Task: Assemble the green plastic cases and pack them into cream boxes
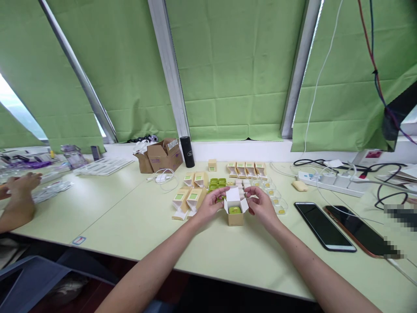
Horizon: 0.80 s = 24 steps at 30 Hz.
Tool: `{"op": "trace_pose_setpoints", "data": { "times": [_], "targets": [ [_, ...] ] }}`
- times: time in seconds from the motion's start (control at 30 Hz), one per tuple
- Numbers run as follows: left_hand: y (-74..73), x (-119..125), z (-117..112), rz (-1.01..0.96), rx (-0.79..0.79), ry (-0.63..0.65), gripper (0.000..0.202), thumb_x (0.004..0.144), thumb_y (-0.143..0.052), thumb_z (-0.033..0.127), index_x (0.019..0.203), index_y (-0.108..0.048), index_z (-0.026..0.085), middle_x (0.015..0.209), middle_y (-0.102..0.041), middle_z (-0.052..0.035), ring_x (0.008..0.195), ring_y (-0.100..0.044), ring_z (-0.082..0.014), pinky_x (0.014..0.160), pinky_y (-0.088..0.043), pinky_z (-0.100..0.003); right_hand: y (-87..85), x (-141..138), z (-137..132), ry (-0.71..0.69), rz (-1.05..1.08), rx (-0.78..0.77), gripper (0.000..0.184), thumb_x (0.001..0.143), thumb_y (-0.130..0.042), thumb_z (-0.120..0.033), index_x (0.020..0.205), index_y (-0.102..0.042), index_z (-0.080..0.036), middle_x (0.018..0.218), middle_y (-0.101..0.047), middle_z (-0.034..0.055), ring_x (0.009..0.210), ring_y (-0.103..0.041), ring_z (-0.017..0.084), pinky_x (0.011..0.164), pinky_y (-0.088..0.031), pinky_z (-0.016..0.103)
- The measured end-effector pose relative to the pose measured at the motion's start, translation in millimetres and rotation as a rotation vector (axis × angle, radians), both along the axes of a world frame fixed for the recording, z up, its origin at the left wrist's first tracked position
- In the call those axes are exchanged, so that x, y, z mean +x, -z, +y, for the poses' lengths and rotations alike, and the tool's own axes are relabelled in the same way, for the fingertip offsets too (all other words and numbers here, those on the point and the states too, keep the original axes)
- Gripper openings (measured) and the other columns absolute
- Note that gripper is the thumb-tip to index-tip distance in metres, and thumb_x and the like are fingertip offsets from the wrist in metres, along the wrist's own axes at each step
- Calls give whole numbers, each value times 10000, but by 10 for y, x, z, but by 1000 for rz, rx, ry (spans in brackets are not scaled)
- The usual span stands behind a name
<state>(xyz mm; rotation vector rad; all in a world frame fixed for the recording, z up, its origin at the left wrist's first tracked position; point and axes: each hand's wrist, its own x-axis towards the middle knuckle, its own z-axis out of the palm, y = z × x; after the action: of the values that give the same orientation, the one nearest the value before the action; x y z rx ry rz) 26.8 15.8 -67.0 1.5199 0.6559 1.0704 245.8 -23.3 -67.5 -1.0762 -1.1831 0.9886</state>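
Note:
A small brown cardboard box [236, 220] stands upright on the table, its white-lined top flap [233, 194] raised and its side flaps spread. Inside it sits a green item [234, 210]. My left hand [211, 204] has its fingertips closed at the left side flap and the raised lid. On the other side, my right hand [260, 203] pinches around the right flap with thumb and fingers. Just behind the hands lie green square pieces [213, 182], small pale pieces [239, 183] and clear round cups [276, 202] with yellow contents, partly hidden by my hands.
Several small boxes with green labels stand left [193, 194] and behind [246, 169]. Two phones [325, 226] lie at the right, near a power strip [335, 182] with cables. At the back are a carton [164, 156] and black bottle [187, 152]. Another person's hand [24, 182] is far left.

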Motion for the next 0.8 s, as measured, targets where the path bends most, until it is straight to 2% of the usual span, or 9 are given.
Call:
{"op": "trace_pose_setpoints", "data": {
  "times": [0.2,0.43,0.6,0.8],
  "targets": [
    [7,57,-54,-5,2,0,578,831,-836,348,1349,-652,170,1203,-722,-147,1118,-669,-262,935,-509,-349,-55,-30,-36,-41,64,-35,421,601,-627,-299,1017,-607,-231,914,-536,-33,474,-480,78,382,-339,243],
    [1,122,-129,40,43,-37,601,848,-836,445,1324,-578,185,1059,-684,-85,1005,-624,-214,890,-471,-330,-81,-53,-59,-62,81,-59,447,605,-632,-310,1043,-578,-238,916,-531,-51,460,-472,64,379,-339,234],
    [-4,130,-136,41,37,-22,649,834,-849,494,1320,-547,188,1034,-681,-74,987,-632,-214,892,-465,-336,-77,-54,-66,-95,67,-66,460,629,-655,-326,1071,-556,-245,917,-534,-51,468,-472,67,383,-340,233],
    [18,146,-161,17,12,14,706,821,-863,530,1326,-489,207,1109,-713,-102,1019,-670,-229,901,-469,-342,-58,-65,-65,-130,60,-74,466,665,-699,-362,1091,-542,-258,901,-530,-56,474,-447,65,383,-332,226]
  ]
}}
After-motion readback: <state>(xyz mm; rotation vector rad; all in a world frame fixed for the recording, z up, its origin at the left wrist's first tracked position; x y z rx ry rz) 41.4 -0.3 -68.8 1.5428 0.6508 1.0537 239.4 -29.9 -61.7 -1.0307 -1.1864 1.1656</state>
